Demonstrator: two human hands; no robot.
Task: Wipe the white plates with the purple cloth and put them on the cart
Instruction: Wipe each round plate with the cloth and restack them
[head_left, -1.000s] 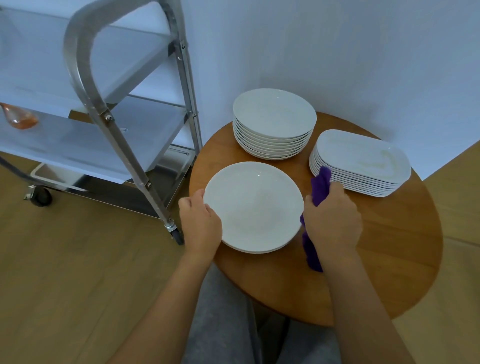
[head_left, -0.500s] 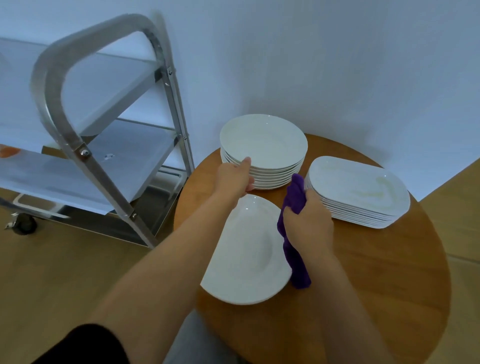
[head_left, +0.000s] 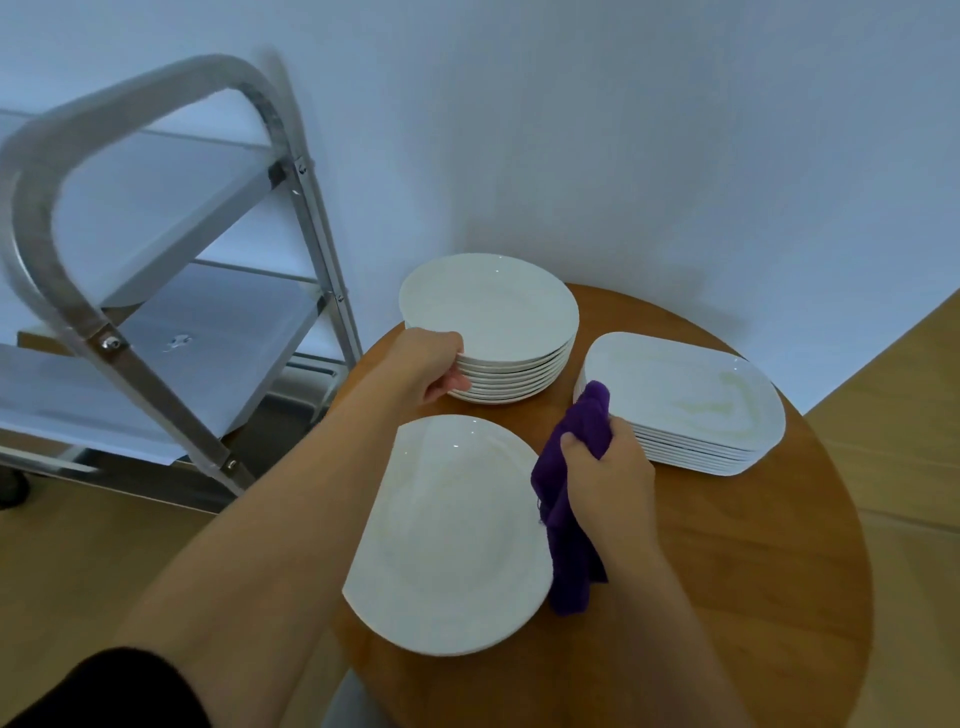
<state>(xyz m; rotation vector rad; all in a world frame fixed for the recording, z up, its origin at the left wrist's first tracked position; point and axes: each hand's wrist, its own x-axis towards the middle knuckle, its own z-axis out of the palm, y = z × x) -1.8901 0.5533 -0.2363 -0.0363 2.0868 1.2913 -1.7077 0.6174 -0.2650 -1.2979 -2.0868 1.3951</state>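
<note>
1. Left hand (head_left: 434, 366) is at the near-left edge of the stack of round white plates (head_left: 493, 322) at the far side of the round wooden table (head_left: 727, 571); fingers curl round the rim of the upper plates, thumb on top. Half a second ago it was just reaching that rim; a second ago it held the edge of the near plate.
2. Right hand (head_left: 605, 486) grips the bunched purple cloth (head_left: 569, 519), which sticks up above the fist and hangs below it. The grip is the same as in both earlier frames.
3. Cloth lies against the right edge of the single round white plate (head_left: 447, 540) on the near part of the table; that plate is now untouched by the left hand, its left part hidden by the left forearm.
4. Stack of oblong white plates (head_left: 691, 400) sits at the right of the table, just beyond the cloth tip, with a faint yellowish smear on top.
5. Silver metal shelf cart (head_left: 171, 291) stands to the left, beside the table; no white plates visible on its shelves.
6. View has tilted up since earlier: more white wall (head_left: 623, 130), less wooden floor (head_left: 78, 561).
</note>
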